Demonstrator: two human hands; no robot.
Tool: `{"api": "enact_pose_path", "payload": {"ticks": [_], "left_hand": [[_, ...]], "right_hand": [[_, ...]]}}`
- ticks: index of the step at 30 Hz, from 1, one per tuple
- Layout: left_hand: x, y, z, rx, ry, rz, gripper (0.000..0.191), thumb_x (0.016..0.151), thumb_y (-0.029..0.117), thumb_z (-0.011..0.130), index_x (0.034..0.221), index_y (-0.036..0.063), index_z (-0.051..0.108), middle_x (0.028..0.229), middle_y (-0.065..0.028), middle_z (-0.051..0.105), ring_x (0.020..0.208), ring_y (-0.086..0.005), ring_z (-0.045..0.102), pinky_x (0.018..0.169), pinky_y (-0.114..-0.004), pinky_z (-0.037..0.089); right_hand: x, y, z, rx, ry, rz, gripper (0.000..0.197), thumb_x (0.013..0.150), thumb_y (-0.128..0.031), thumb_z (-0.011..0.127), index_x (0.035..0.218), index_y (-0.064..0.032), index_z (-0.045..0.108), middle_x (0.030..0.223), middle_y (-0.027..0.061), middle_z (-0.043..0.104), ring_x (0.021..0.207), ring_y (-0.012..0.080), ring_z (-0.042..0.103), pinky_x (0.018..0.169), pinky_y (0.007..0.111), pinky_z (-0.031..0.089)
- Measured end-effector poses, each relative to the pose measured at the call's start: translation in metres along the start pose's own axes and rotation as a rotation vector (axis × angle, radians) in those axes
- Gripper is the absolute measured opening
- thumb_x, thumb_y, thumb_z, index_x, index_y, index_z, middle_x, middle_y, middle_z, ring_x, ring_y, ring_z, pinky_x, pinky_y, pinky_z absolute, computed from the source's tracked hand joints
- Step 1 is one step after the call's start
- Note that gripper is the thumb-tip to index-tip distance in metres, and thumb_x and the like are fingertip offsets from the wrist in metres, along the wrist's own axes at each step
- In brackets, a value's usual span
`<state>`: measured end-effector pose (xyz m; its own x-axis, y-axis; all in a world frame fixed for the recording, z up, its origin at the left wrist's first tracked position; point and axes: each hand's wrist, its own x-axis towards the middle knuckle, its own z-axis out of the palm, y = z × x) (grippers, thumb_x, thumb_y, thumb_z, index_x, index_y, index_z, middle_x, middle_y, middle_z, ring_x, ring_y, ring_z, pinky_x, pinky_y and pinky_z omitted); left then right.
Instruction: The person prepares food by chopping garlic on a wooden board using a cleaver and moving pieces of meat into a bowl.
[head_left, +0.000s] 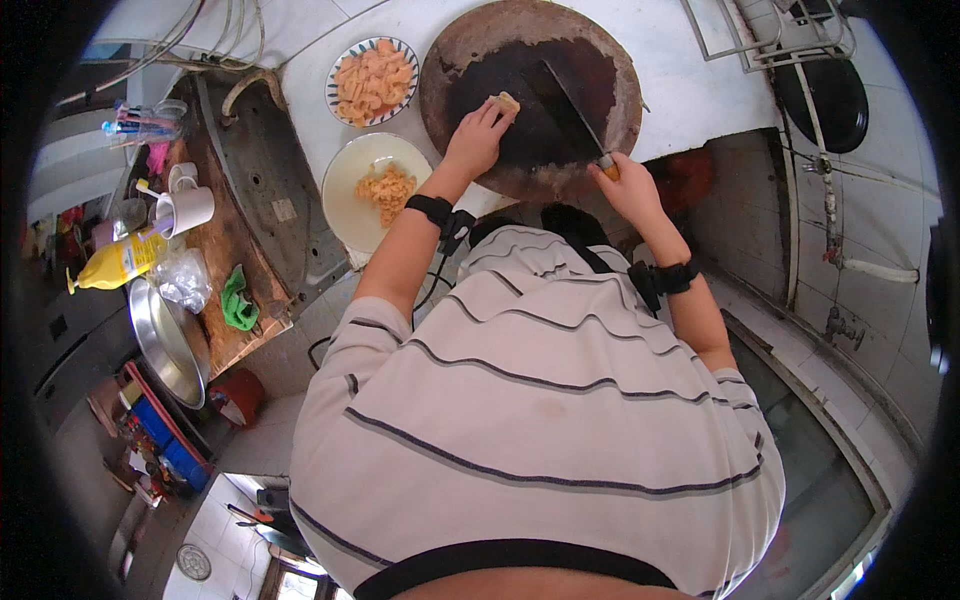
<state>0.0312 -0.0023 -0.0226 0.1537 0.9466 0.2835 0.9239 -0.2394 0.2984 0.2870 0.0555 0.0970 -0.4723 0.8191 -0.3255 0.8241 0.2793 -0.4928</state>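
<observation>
A round wooden chopping board (517, 21), dark and wet in its middle, lies on the white counter in front of me. My left hand (474, 139) holds a small pale-tan piece of food (508, 103), perhaps ginger, against the board with its fingertips. In my right hand (631, 187) is the wooden handle of a cleaver (566, 109). Its dark blade reaches over the board, to the right of the food and apart from it. Left of the board stand a patterned plate (331, 88) of sliced pale-orange food (375, 79) and a cream bowl (341, 217) of finely chopped food (386, 191).
A stone sink (259, 161) lies to the left. Beside it, a wooden ledge (225, 225) carries a white mug (187, 211), a yellow bottle (116, 262), a green cloth (238, 300) and a metal basin (180, 360). A wire rack (772, 41) is at the upper right.
</observation>
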Motion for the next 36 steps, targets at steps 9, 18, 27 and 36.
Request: {"api": "enact_pose_path", "payload": {"ticks": [9, 18, 27, 36], "left_hand": [[0.002, -0.004, -0.002, -0.139, -0.062, -0.081, 0.045, 0.072, 0.0, 0.053, 0.116, 0.0054, 0.049, 0.122, -0.0141, 0.045, 0.116, -0.0301, 0.043, 0.091, -0.04, 0.039], [0.006, 0.0, -0.005, -0.058, -0.095, -0.079, 0.044, 0.069, 0.0, 0.052, 0.113, 0.0053, 0.052, 0.121, -0.0136, 0.047, 0.116, -0.0287, 0.044, 0.09, -0.038, 0.039], [0.008, 0.004, 0.0, 0.014, -0.045, -0.123, 0.041, 0.069, 0.005, 0.055, 0.11, 0.0102, 0.056, 0.117, -0.0094, 0.052, 0.116, -0.0248, 0.045, 0.086, -0.034, 0.04], [0.006, 0.009, -0.008, 0.007, -0.241, -0.211, 0.054, 0.072, 0.0, 0.053, 0.124, 0.012, 0.045, 0.131, -0.0087, 0.042, 0.125, -0.0237, 0.036, 0.097, -0.036, 0.035]], "right_hand": [[0.021, -0.026, 0.015, -0.061, -0.049, -0.097, 0.038, 0.082, -0.039, 0.058, 0.081, -0.0005, 0.053, 0.074, 0.0213, 0.058, 0.072, 0.0396, 0.057, 0.061, 0.045, 0.045], [0.024, -0.028, 0.022, -0.145, -0.037, -0.115, 0.037, 0.083, -0.036, 0.055, 0.079, 0.0006, 0.052, 0.073, 0.0223, 0.059, 0.072, 0.0404, 0.057, 0.063, 0.047, 0.045], [0.023, -0.037, 0.033, -0.172, 0.01, -0.161, 0.032, 0.084, -0.03, 0.054, 0.081, 0.002, 0.051, 0.07, 0.0234, 0.059, 0.067, 0.0403, 0.058, 0.059, 0.047, 0.047], [0.075, -0.059, 0.053, -0.158, 0.052, -0.175, 0.028, 0.084, -0.026, 0.054, 0.083, 0.0016, 0.053, 0.073, 0.0213, 0.06, 0.066, 0.0386, 0.059, 0.059, 0.045, 0.049]]}}
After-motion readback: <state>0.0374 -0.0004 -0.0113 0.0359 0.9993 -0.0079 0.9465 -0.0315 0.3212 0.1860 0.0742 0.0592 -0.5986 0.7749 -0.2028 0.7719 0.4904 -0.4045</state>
